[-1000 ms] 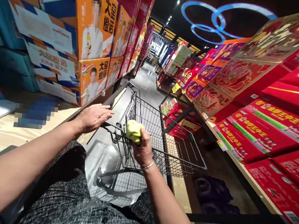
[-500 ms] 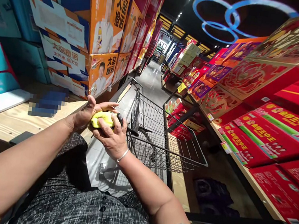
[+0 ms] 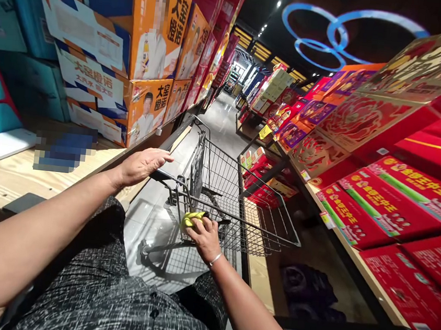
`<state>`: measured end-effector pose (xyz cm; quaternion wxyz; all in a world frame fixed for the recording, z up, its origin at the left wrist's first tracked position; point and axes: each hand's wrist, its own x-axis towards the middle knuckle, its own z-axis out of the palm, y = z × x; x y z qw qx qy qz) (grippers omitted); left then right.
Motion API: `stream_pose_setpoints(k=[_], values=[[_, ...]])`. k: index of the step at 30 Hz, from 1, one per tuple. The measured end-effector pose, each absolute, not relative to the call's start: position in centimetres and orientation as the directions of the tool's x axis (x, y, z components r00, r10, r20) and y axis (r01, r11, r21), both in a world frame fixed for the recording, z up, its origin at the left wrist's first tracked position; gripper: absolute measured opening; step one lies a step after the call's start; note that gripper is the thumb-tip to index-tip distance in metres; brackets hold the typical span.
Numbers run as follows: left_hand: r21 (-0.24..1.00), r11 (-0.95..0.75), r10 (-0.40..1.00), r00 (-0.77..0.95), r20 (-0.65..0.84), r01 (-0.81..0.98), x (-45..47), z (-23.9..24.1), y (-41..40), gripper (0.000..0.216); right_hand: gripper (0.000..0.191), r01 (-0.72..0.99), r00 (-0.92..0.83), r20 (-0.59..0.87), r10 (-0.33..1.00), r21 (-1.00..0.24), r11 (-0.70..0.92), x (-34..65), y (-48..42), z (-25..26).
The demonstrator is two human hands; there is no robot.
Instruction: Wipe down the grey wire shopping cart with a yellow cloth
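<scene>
My right hand (image 3: 205, 238), with a silver bangle at the wrist, is closed around a soft yellow-green bundle (image 3: 191, 218) at the near end of the shopping cart. A dark end pokes out beyond my fingers; I cannot tell exactly what the bundle is. Stretched out flat above the left end of the cart's handle (image 3: 162, 175) is my left hand (image 3: 145, 166), fingers extended and holding nothing. Whether its palm touches the handle is hidden. The wire shopping cart (image 3: 239, 175) stands in front of me, its basket pointing away to the right.
Orange drink cartons (image 3: 147, 107) are stacked on a wooden platform (image 3: 13, 185) at the left, near a blurred dark blue object (image 3: 66, 151). Red gift boxes (image 3: 382, 198) line the shelf at the right. A tiled aisle (image 3: 224, 105) runs ahead between the displays.
My hands have moved apart. The right one has carried the yellow-green bundle down and right to the cart, while the left has let go of it and reached to the handle.
</scene>
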<state>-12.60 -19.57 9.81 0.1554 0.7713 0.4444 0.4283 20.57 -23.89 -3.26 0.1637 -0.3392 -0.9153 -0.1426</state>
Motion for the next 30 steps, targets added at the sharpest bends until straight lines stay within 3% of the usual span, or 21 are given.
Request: stream_pose_setpoints(k=[3,7,10,13,17,20,25,28,30], values=[[0.396,-0.596,0.751,0.31,0.583,0.698,-12.7,9.2,-19.0,0.051,0.03,0.702,-0.635,0.537,0.555,0.101,0.705,18.9,-23.8,-1.3],[0.174,-0.512,0.718,0.307,0.625,0.841,-12.9,8.9,-19.6,0.035,0.032,0.702,-0.505,0.713,0.486,0.013,0.712,13.8,-23.1,3.1],[0.026,-0.472,0.725,0.371,0.58,0.881,-12.9,9.6,-20.8,0.047,0.034,0.701,-0.469,0.755,0.458,0.003,0.713,10.2,-22.6,5.3],[-0.1,-0.421,0.769,0.413,0.488,0.902,-12.2,10.7,-22.1,0.061,0.038,0.68,-0.531,0.744,0.406,0.088,0.728,8.0,-21.9,5.3],[-0.135,-0.29,0.843,0.319,0.432,0.948,-11.2,11.6,-22.5,0.037,0.028,0.596,-0.644,0.726,0.241,0.279,0.753,8.5,-20.5,3.0],[-0.129,-0.284,0.858,0.312,0.409,0.95,-11.6,11.6,-21.8,0.029,0.018,0.553,-0.697,0.689,0.199,0.34,0.76,12.3,-19.8,0.1],[-0.107,-0.266,0.847,0.285,0.449,0.958,-12.8,11.4,-20.8,0.029,0.02,0.666,-0.703,0.547,0.455,0.283,0.69,21.7,-21.5,-5.3],[-0.106,-0.207,0.842,0.232,0.487,0.973,-12.1,11.4,-20.6,0.031,0.026,0.806,-0.546,0.555,0.627,0.144,0.574,24.5,-23.0,-5.7],[-0.105,-0.215,0.841,0.238,0.486,0.971,-10.5,11.1,-20.7,0.042,0.035,0.83,-0.467,0.599,0.651,0.045,0.555,23.9,-23.5,-4.1]])
